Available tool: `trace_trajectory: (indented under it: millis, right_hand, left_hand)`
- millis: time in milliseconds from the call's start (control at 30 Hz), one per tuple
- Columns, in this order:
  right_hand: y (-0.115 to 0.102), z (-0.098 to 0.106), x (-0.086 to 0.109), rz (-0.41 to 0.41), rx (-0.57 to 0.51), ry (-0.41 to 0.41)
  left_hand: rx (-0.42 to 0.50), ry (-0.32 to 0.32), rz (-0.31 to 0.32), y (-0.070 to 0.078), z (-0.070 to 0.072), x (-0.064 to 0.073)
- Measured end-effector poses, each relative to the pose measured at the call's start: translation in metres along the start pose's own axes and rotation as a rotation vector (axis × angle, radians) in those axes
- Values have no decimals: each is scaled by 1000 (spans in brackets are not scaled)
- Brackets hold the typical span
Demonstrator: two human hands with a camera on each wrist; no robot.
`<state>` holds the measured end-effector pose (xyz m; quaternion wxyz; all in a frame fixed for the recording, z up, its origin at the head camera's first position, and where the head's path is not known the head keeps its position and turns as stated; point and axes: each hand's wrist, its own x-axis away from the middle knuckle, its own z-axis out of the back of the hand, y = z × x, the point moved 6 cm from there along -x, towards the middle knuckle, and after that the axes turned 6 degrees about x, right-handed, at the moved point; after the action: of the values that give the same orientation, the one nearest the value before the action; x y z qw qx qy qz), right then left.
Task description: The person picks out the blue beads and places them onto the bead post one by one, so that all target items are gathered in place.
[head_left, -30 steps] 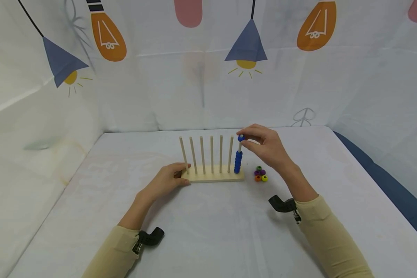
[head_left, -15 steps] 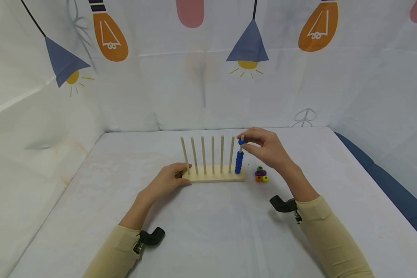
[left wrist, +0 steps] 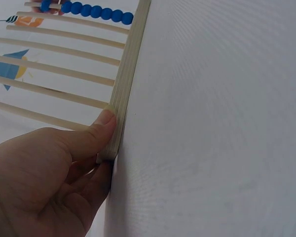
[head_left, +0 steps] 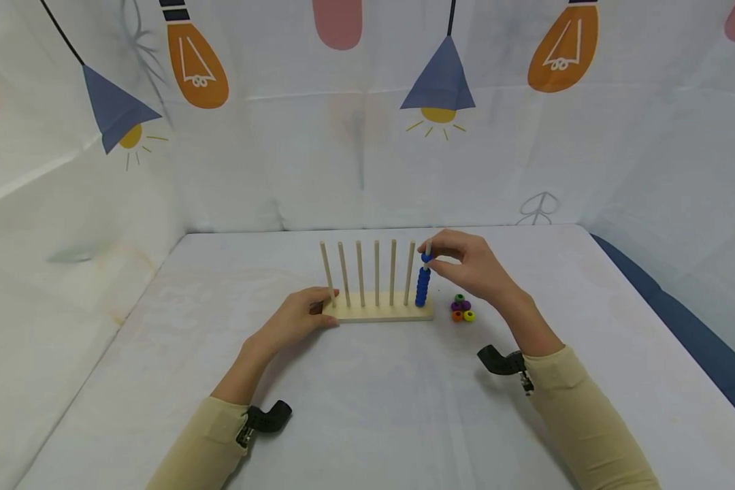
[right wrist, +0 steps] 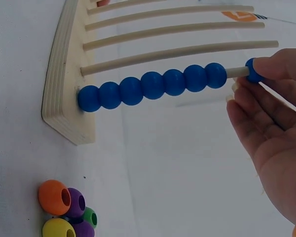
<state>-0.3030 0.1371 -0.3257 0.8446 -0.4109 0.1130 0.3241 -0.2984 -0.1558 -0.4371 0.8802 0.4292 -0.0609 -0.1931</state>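
Note:
A pale wooden rack (head_left: pixel 376 313) with a row of upright pegs stands on the table. My left hand (head_left: pixel 294 316) grips the left end of its base, thumb at the front in the head view. On the rightmost peg, several blue beads (right wrist: pixel 153 85) are stacked up from the base. My right hand (head_left: pixel 465 262) pinches one more blue bead (right wrist: pixel 254 70) between thumb and finger, threaded on the upper part of that same peg. A short stretch of bare peg shows between this bead and the stack. The other pegs (head_left: pixel 376 272) carry no beads.
Right of the rack lies a small cluster of loose beads: orange (right wrist: pixel 54 197), yellow (right wrist: pixel 59 228), green (right wrist: pixel 91 217) and purple (right wrist: pixel 75 202). A white cloth covers the table (head_left: pixel 367 408). Behind it hangs a white curtain (head_left: pixel 269 156) printed with lamps and bulbs.
My right hand has lowered the pinched blue bead from the tip of the rightmost peg a little down toward the stack. The left hand keeps its grip on the base.

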Motion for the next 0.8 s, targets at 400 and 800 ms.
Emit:
trace_trajectory:
  millis: [400, 800]
  right_hand:
    - [7, -6, 0, -76, 61, -89]
    - [13, -9, 1, -136, 68, -133]
  left_hand:
    - [-12, 1, -6, -1, 0, 0]
    - [-14, 4, 2, -1, 0, 0]
